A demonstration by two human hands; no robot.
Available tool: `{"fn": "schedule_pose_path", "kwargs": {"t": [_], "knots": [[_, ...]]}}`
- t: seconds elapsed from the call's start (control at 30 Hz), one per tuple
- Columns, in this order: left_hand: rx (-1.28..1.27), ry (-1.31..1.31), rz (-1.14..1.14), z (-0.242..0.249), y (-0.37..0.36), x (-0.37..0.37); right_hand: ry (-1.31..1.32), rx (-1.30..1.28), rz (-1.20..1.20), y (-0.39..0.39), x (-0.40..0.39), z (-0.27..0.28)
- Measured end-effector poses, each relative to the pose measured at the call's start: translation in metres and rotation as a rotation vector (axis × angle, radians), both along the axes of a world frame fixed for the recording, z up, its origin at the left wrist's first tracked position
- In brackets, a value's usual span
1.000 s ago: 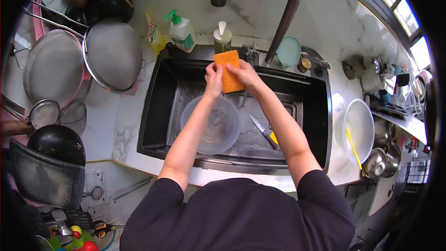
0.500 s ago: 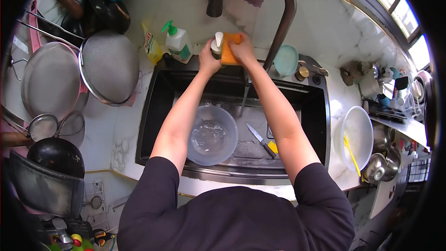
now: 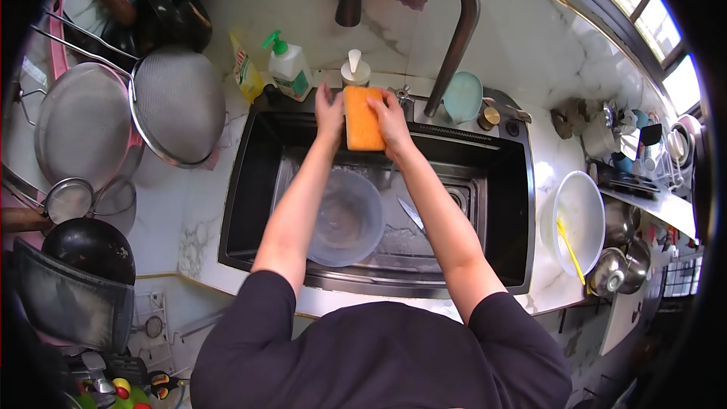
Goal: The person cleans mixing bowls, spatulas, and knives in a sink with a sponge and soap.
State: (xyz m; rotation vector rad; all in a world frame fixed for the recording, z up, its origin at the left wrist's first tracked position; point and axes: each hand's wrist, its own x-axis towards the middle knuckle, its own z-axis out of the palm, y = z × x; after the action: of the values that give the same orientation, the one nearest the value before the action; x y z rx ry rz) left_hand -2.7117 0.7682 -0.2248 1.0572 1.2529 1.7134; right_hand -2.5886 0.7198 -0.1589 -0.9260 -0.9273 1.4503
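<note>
An orange sponge point(image 3: 364, 118) is held over the back of the sink point(image 3: 250, 182), just below the soap pump bottle point(image 3: 354, 70). Its long axis is set roughly upright in the view, one short end toward the pump, the other toward the basin. It is gripped from both sides: the left hand point(image 3: 329, 112) is pressed against its left long edge, the right hand point(image 3: 394, 123) is closed on its right long edge. The lower right corner of the sponge is covered by fingers. A clear bowl point(image 3: 347, 216) is seen on the sink floor beneath the left forearm. A knife point(image 3: 411, 213) is partly hidden by the right forearm; its handle cannot be made out. The faucet neck point(image 3: 456, 38) stands close on the right; open basin is left on both sides of the arms.
</note>
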Motion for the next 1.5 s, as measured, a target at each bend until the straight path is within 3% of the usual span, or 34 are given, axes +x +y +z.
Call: {"fn": "schedule_pose_path", "kwargs": {"t": [0.03,0.07,0.13,0.17,0.23,0.27,0.33,0.37,0.43,0.63,0.73,0.87,0.97,1.07,1.13,1.2,1.27,1.33,1.4,1.47,1.5], "knots": [[-0.153,-0.413,-0.131,0.001,-0.018,-0.002,-0.078,0.065,-0.015,-0.002,0.0,-0.005],[-0.073,-0.773,-0.496,0.035,-0.057,0.008,-0.073,0.068,-0.017,0.001,-0.001,-0.01],[-0.131,-1.135,-0.716,0.033,-0.086,0.015,-0.366,0.185,-0.049,0.003,-0.003,-0.015],[-0.132,-1.136,-0.711,0.035,-0.088,0.018,-0.771,0.428,-0.239,0.005,-0.001,-0.012],[-0.057,-1.216,-0.676,0.041,-0.089,0.023,-0.861,0.576,-0.37,0.014,-0.001,0.014],[-0.053,-1.225,-0.67,0.047,-0.087,0.022,-0.945,0.727,-0.508,0.022,-0.001,0.031],[-0.08,-1.026,-0.738,0.061,-0.075,0.015,-0.874,0.956,-0.441,0.058,-0.003,0.051],[-0.103,-0.963,-0.696,0.067,-0.069,0.013,-0.874,0.956,-0.438,0.066,-0.004,0.06],[-0.14,-0.991,-0.708,0.074,-0.059,0.011,-1.064,0.755,-0.047,0.078,-0.005,0.071],[-0.215,-1.054,-0.711,0.084,-0.051,0.009,-1.187,0.906,-0.074,0.083,-0.009,0.063],[-0.232,-1.062,-0.712,0.091,-0.052,0.008,-1.329,0.834,0.017,0.09,-0.011,0.073],[-0.21,-1.053,-0.743,0.084,-0.056,0.005,-1.237,0.865,-0.043,0.086,-0.01,0.062],[-0.23,-1.03,-0.717,0.091,-0.054,0.005,-1.293,0.975,-0.11,0.086,-0.016,0.069],[-0.177,-1.056,-0.75,0.09,-0.053,0.003,-1.41,0.871,-0.043,0.09,-0.015,0.07],[-0.177,-1.088,-0.752,0.083,-0.051,0.005,-1.298,1.016,-0.15,0.079,-0.015,0.056],[-0.166,-1.08,-0.774,0.08,-0.05,0.002,-1.334,0.978,-0.068,0.084,-0.015,0.064],[-0.2,-0.909,-0.737,0.083,-0.054,0.005,-1.382,0.95,-0.007,0.088,-0.007,0.081],[-0.234,-0.844,-0.658,0.074,-0.067,0.006,-1.101,0.665,0.036,0.085,0.008,0.085],[-0.294,-0.647,-0.649,0.054,-0.084,0.001,-1.151,0.519,0.084,0.089,0.037,0.062],[-0.364,-0.457,-0.609,0.034,-0.108,0.0,-1.668,0.882,0.208,0.095,0.064,0.007],[-0.43,-0.438,-0.56,0.023,-0.119,0.002,-1.666,0.865,0.218,0.092,0.067,0.001]]}}
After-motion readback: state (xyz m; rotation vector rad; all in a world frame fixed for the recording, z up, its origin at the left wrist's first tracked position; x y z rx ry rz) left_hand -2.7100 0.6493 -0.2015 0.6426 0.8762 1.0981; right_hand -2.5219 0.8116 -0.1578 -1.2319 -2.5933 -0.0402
